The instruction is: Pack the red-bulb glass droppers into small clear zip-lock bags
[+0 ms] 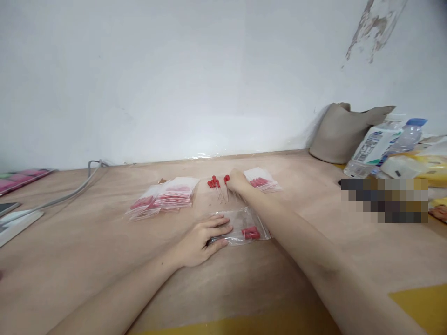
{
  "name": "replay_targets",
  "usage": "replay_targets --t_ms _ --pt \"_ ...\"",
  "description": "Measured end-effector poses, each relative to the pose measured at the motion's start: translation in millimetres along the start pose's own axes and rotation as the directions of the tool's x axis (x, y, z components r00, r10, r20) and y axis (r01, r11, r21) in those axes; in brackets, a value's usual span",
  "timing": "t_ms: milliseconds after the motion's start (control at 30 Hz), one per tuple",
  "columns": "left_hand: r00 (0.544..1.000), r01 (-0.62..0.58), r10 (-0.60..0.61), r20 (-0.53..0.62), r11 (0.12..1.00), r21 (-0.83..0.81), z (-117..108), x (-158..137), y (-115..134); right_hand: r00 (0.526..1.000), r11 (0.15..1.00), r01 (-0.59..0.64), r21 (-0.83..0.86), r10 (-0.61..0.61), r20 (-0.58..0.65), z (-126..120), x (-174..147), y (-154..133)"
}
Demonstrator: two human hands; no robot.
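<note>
My left hand (209,236) lies with its fingers spread on a clear zip bag (234,236). Small red pieces (250,233) are in the bag's right part. Farther back, my right hand (238,182) is curled, its fingertips mostly hidden; I cannot make out what it holds. Just left of it is a thin metal pin with a red head (226,178), and I cannot tell whether the fingers touch it. Beside that, several similar red-headed pins (214,182) lie on the table with their thin shafts pointing towards me.
Stacked small bags (176,191) with red contents lie on the left, and another stack (261,180) lies right of my right hand. Plastic bottles (375,144) and a grey-brown container (340,132) stand at the right. A grey cable (75,191) crosses the table's left side.
</note>
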State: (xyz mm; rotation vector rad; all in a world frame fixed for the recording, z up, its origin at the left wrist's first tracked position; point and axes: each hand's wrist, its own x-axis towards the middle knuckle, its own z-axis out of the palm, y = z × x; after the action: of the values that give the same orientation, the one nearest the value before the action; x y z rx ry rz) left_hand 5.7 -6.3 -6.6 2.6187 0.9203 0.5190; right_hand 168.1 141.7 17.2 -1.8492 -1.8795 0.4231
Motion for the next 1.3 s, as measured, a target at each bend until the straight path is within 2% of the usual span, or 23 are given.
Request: replay_targets --t_ms 133,233,267,333,400,467,600,667,733,800,833,900,967,1033,1100,1167,1233,1300 --pt "1.000 0.000 0.000 -0.005 1.000 0.001 0 0 0 0.999 0.998 0.036 0.053 -0.036 -0.005 -17 -6 2" --pt "1.000 -0.005 0.004 -0.005 1.000 -0.012 0 0 1 0.990 0.980 0.128 0.149 -0.118 -0.077 -36 -22 25" --pt "1.000 -0.005 0.005 -0.006 1.000 -0.013 0 1 1 0.979 0.944 0.185 0.271 -0.153 -0.137 -42 -29 37" --pt "1.000 -0.005 0.005 -0.005 1.000 -0.011 0 1 0 0.973 0.837 0.196 0.511 -0.101 -0.208 -50 -46 65" --pt "1.000 -0.008 0.008 -0.007 1.000 -0.006 0 1 0 0.965 0.734 0.196 0.650 -0.025 -0.262 -54 -64 91" --pt "1.000 -0.006 0.006 -0.001 1.000 -0.002 -1 2 0 0.962 0.658 0.166 0.734 0.056 -0.268 -54 -81 110" --pt "1.000 0.010 -0.010 0.004 1.000 0.013 -1 2 2 0.967 0.476 0.044 0.878 0.199 -0.157 -47 -102 115" --pt "1.000 0.012 -0.012 -0.007 1.000 0.019 -1 1 3 0.978 0.394 -0.032 0.919 0.201 -0.051 -43 -109 108" --pt "1.000 0.014 -0.014 -0.018 1.000 0.024 -1 1 4 0.988 0.338 -0.095 0.936 0.148 0.047 -39 -115 103" --pt "1.000 0.019 -0.019 -0.024 0.999 0.025 -2 0 5 0.989 0.350 -0.149 0.925 0.047 0.142 -39 -119 104" --pt "0.999 0.022 -0.021 -0.024 0.999 0.025 -2 0 5 0.982 0.397 -0.168 0.902 -0.015 0.189 -40 -120 107" --pt "1.000 0.020 -0.019 -0.024 1.000 0.021 -2 0 5 0.952 0.556 -0.151 0.817 -0.140 0.272 -46 -120 116" --pt "1.000 0.010 -0.010 -0.025 1.000 0.015 -3 0 6 0.922 0.716 -0.029 0.697 -0.250 0.295 -52 -118 124" --pt "1.000 0.008 -0.008 -0.024 1.000 0.016 -3 1 6 0.901 0.797 0.148 0.586 -0.354 0.253 -57 -116 127" --pt "1.000 0.010 -0.009 -0.022 1.000 0.023 -3 1 5 0.875 0.800 0.291 0.524 -0.444 0.192 -58 -115 124" --pt "1.000 0.004 -0.003 -0.027 1.000 0.027 -2 1 5 0.848 0.764 0.363 0.533 -0.508 0.150 -52 -115 117" --pt "0.999 -0.004 0.005 -0.038 1.000 0.025 -2 1 4 0.843 0.731 0.368 0.574 -0.523 0.127 -44 -115 110" --pt "0.999 -0.005 0.006 -0.041 1.000 0.020 -1 1 4 0.861 0.731 0.363 0.578 -0.500 0.092 -35 -114 106"
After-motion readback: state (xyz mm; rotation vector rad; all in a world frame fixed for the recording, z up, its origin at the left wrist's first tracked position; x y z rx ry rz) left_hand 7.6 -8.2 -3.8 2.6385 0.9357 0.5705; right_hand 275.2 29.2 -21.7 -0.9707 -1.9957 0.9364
